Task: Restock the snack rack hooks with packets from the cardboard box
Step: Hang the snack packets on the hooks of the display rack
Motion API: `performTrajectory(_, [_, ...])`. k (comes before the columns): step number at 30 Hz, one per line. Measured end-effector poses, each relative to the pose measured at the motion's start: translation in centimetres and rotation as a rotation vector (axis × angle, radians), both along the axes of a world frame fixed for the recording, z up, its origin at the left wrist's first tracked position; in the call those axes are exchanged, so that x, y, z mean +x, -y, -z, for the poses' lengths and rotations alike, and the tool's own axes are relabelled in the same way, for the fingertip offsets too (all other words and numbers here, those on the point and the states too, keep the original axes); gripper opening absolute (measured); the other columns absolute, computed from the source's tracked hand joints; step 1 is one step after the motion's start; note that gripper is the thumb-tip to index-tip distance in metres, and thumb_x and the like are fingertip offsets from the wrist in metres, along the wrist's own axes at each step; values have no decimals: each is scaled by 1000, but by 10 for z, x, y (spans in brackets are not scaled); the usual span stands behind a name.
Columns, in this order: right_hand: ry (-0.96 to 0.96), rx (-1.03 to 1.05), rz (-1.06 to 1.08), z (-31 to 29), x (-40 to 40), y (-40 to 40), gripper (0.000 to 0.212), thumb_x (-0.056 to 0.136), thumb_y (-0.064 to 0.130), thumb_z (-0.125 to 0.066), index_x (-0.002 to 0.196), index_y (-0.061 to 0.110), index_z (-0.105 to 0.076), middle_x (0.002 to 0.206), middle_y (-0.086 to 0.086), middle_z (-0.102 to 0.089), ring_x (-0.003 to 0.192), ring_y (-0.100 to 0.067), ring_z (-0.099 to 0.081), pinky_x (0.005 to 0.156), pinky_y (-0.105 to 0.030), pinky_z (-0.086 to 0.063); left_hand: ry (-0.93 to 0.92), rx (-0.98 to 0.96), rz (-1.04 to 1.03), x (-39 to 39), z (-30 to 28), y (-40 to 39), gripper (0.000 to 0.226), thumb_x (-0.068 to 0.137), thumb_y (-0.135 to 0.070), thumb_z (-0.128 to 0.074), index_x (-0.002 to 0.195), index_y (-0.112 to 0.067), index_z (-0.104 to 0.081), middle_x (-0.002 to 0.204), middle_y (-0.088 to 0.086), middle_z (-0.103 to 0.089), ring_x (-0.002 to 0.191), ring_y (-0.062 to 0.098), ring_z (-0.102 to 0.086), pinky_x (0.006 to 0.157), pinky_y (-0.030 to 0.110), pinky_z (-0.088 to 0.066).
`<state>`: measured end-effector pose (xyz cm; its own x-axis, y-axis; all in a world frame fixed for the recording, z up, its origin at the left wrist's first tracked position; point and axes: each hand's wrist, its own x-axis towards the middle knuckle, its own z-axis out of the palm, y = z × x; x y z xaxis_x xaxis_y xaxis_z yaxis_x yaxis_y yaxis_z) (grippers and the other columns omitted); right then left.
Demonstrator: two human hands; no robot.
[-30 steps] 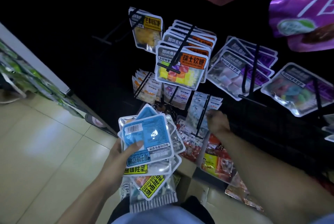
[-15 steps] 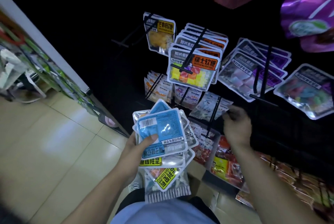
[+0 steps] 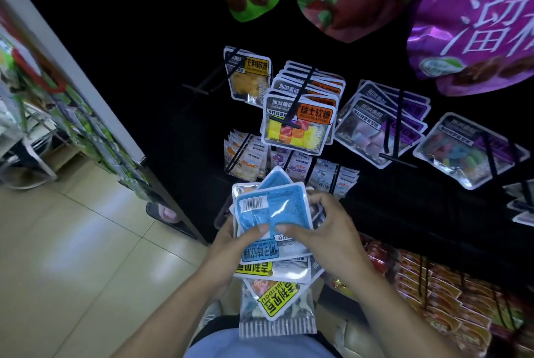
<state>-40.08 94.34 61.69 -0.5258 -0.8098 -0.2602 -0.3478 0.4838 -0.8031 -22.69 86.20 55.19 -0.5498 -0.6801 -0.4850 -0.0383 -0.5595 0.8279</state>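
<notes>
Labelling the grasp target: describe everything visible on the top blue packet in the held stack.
The flat, glossy blue plastic packet has rounded corners and a silvery sealed edge. Its back faces the camera: a white barcode label near the upper left corner, fine print along the right, a light-blue band of white characters at the bottom. It lies tilted atop a fanned stack of other packets. The left hand holds the stack with its thumb on the packet; the right hand pinches its lower right part.

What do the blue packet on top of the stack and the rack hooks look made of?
Blue packet: seemingly glossy plastic film, with bright glare and soft creases, pinched by both the left hand and right hand. Rack hooks: thin, straight black rods, probably coated metal wire, though dim light leaves it open.
</notes>
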Motion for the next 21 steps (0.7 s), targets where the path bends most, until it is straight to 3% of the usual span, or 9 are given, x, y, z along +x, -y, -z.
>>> performTrajectory(2, [49,-11,58,1,0,-3,43,67,47,-92,93,33,-60,99,19,-69,92,-2,-68,76,-33,-58,-4,7,18,1,-1,-3,89,60,-59,-93,137,-27,-59,125,6,-77,114,32,-74,107,59,-51])
performTrajectory(4, [90,-39,104,4,0,-7,35,73,40,-90,89,25,-63,91,18,-73,78,-5,-73,69,-39,-63,-4,5,18,3,0,-8,93,57,-68,-92,135,-30,-59,125,5,-76,115,31,-73,107,58,-51])
performTrajectory(7, [220,-85,163,7,-5,-17,24,84,26,-82,94,18,-62,93,13,-77,87,-8,-75,79,-38,-62,3,52,-15,7,3,-11,87,62,-63,-91,135,-28,-58,122,6,-78,113,32,-75,106,58,-52])
performTrajectory(11, [331,-50,105,8,-12,-25,29,92,26,-73,118,30,-62,107,15,-77,98,-8,-75,93,-42,-59,-2,100,-31,15,7,-11,67,73,-38,-85,133,-25,-60,120,11,-78,110,37,-75,105,60,-53])
performTrajectory(15, [329,-64,156,1,-18,-27,15,97,20,-67,110,18,-61,97,4,-80,91,-11,-76,93,-46,-58,7,81,-23,14,4,-10,62,76,-32,-83,132,-25,-58,119,9,-79,108,35,-76,104,59,-54])
performTrajectory(17, [305,-155,242,-6,-21,-28,11,98,18,-65,106,13,-59,90,1,-80,87,-14,-77,88,-45,-60,11,70,-35,13,3,-9,62,76,-33,-82,132,-25,-58,117,8,-79,106,34,-77,102,58,-56])
performTrajectory(19, [280,-336,318,-14,-21,-29,9,98,13,-64,105,18,-61,91,3,-80,91,-15,-77,82,-35,-63,8,56,-48,12,2,-7,60,76,-33,-81,131,-26,-59,115,6,-80,104,33,-77,100,57,-57])
performTrajectory(21, [244,-494,265,-20,-22,-31,23,96,6,-64,107,25,-66,99,9,-79,97,-17,-76,85,-33,-62,4,41,-46,12,-1,-5,58,76,-34,-80,130,-27,-59,116,5,-80,104,32,-78,100,55,-57])
